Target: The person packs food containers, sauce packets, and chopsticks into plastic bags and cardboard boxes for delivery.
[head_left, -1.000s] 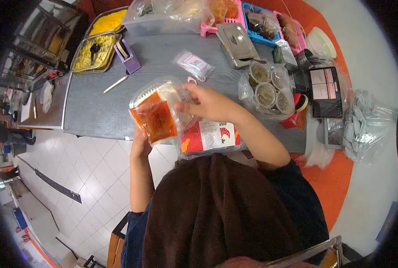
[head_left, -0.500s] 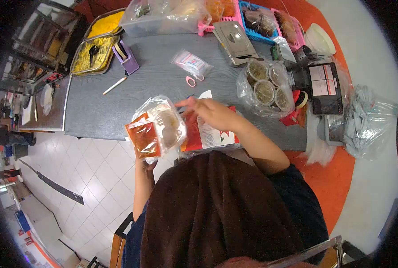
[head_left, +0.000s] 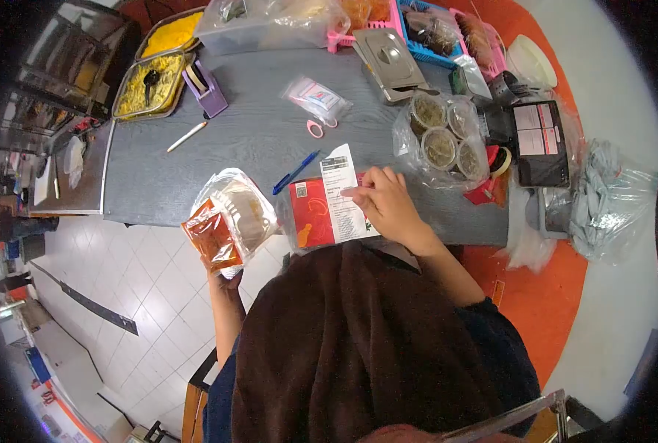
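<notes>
Diagonally, the packet (head_left: 214, 236) points lower right, left hand (head_left: 228, 280) clamping the tub (head_left: 251, 213); right hand (head_left: 389, 203), grip unclear; table (head_left: 251, 111) central, floor (head_left: 141, 269) lower left.

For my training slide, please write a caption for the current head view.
Left hand holds a clear-lidded container; right hand touches the receipt.

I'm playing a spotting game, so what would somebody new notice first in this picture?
Probably the shiny orange packet on the clear container, held up by the left hand at the table's near edge. Next, the bright red packet with a white paper slip across it, under the right hand. Bright yellow food also pops out at the far left.
</notes>
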{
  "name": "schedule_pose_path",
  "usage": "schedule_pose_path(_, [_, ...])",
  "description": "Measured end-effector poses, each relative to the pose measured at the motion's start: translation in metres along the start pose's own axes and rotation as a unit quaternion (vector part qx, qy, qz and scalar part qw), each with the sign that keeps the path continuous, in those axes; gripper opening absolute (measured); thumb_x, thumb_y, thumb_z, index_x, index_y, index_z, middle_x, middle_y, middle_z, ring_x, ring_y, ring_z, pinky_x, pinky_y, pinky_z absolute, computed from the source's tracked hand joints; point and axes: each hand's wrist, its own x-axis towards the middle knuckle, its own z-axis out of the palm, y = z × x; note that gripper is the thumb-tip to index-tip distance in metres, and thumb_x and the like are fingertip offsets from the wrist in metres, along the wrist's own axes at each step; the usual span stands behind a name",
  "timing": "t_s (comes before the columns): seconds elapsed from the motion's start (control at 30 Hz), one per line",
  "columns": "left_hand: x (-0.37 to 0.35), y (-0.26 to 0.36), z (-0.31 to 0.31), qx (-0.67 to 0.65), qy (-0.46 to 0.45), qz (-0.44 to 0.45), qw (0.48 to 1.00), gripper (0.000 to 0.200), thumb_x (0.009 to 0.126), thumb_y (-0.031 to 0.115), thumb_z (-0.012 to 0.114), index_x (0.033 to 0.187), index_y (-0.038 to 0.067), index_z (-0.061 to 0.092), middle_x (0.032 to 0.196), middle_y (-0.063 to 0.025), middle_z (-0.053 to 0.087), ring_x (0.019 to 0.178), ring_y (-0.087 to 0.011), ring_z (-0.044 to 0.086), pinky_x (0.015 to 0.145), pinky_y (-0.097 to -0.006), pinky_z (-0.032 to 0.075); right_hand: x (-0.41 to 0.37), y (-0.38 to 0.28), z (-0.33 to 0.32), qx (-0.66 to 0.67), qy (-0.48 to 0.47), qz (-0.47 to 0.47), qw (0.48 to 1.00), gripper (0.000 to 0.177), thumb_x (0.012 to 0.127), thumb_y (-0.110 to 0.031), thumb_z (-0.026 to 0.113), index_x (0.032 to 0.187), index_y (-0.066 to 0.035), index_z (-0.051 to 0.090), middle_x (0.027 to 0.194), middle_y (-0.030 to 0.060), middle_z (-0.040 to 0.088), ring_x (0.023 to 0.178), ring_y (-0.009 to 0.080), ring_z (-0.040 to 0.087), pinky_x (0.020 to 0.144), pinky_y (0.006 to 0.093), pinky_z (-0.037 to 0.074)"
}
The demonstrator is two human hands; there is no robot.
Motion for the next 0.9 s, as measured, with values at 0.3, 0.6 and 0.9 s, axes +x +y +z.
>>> schedule_pose_path(0.3, [-0.001, 0.014, 0.033, -0.168, 0.043, -0.032, 0.984, 0.046, 0.082, 0.041, 0.043, 0.114, 0.008, 0.046, 0.109, -0.0105, 0.052, 0.098, -0.0256, 0.052, 0.082, -0.0443, 0.045, -0.029, -0.005, -0.004, -0.029, -0.032, -0.057, 0.997, 0.035, 0.073, -0.029, 0.061, 0.106, -0.018, 0.059, 0.079, 0.0032, 0.043, 0.081, 0.0199, 0.041, 0.074, 0.0332, 0.03])
schedule_pose_path(0.6, [0.003, -0.005, 0.006, -0.171, 0.014, -0.022, 0.985, 0.055, 0.08, 0.048, 0.045, 0.12, 0.01, 0.041, 0.119, -0.0091, 0.047, 0.106, -0.0264, 0.047, 0.091, -0.0453, 0.038, -0.037, 0.007, -0.002, -0.002, -0.05, -0.082, 0.995, 0.041, 0.064, -0.026, 0.069, 0.103, -0.018, 0.06, 0.08, 0.0008, 0.044, 0.081, 0.0182, 0.042, 0.075, 0.0321, 0.031])
schedule_pose_path(0.9, [0.004, -0.006, 0.005, -0.136, 0.098, -0.041, 0.985, 0.055, 0.079, 0.049, 0.043, 0.118, 0.01, 0.044, 0.114, -0.0084, 0.051, 0.1, -0.0266, 0.052, 0.086, -0.043, 0.043, -0.037, 0.011, 0.002, 0.017, -0.018, -0.104, 0.994, 0.033, 0.061, -0.023, 0.071, 0.093, -0.017, 0.063, 0.078, -0.0008, 0.044, 0.079, 0.0169, 0.043, 0.074, 0.0311, 0.031])
